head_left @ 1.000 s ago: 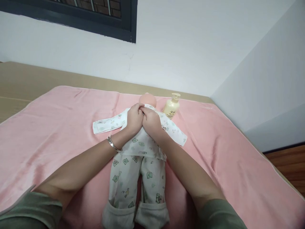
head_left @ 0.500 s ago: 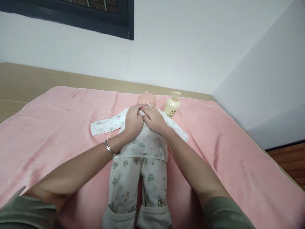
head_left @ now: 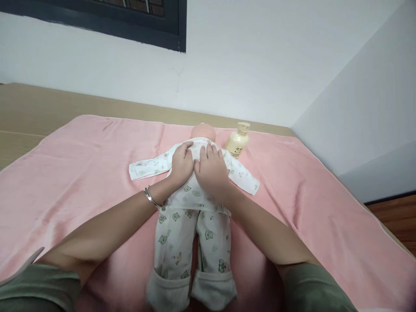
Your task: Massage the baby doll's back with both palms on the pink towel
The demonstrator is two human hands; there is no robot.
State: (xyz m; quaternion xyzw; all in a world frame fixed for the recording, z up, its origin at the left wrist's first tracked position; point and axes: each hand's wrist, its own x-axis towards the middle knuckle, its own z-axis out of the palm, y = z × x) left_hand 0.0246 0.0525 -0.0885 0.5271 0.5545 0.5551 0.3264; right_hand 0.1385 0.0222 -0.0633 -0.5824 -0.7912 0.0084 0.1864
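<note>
A baby doll lies on a pink blanket (head_left: 104,190), its bare head (head_left: 203,131) pointing away from me. It wears a white top (head_left: 191,197) with small printed animals and matching trousers (head_left: 175,245) with turned-up cuffs. On the left part of the top's upper torso rests my left hand (head_left: 182,165), fingers extended. My right hand (head_left: 212,171) lies flat on the right part, its fingers a little apart and pointing toward the head. Neither hand grips anything. Both sleeves stretch outward. The doll's face is not visible.
A cream pump bottle (head_left: 237,142) stands on the blanket right of the doll's head, close to the right sleeve. Behind the blanket runs a tan surface (head_left: 130,106) up to a white wall (head_left: 243,65). A dark window frame (head_left: 156,37) is at upper left.
My hands, touching at the top of the doll's torso before, have separated. The right hand has slid down and slightly right, while the left hand has shifted little. The view has shifted slightly.
</note>
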